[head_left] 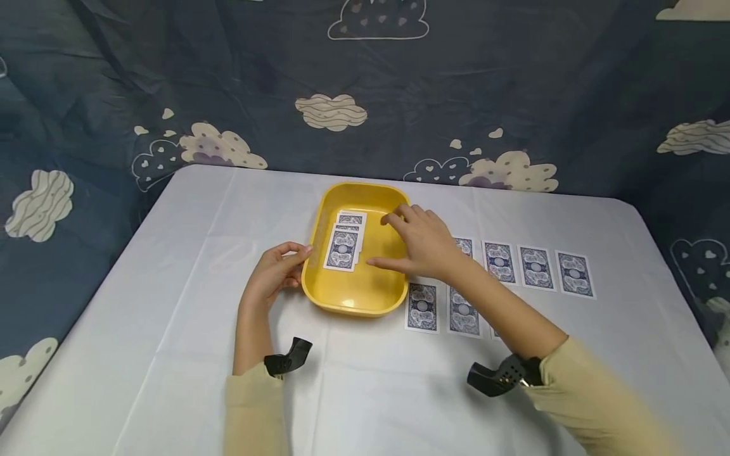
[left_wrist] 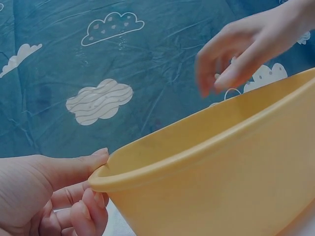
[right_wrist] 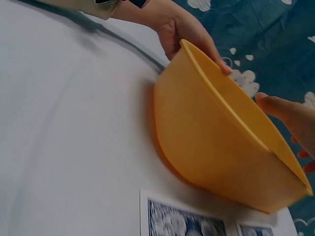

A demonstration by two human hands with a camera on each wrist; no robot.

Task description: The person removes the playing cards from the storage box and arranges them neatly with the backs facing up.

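Note:
A yellow plastic basin stands on the white-covered table. Several blue-backed playing cards lie overlapping inside it, toward its left side. My left hand pinches the basin's left rim, thumb above and fingers underneath, as the left wrist view shows up close. Over the basin's right side hovers my right hand, thumb and fingers spread apart with nothing between them. In the left wrist view the right hand appears above the far rim, slightly blurred. The cards inside are hidden by the basin wall in both wrist views.
To the basin's right, face-down cards lie in two rows, among them a near-row card and the far-right card. My right forearm covers some of them. A dark cloud-patterned cloth hangs behind the table.

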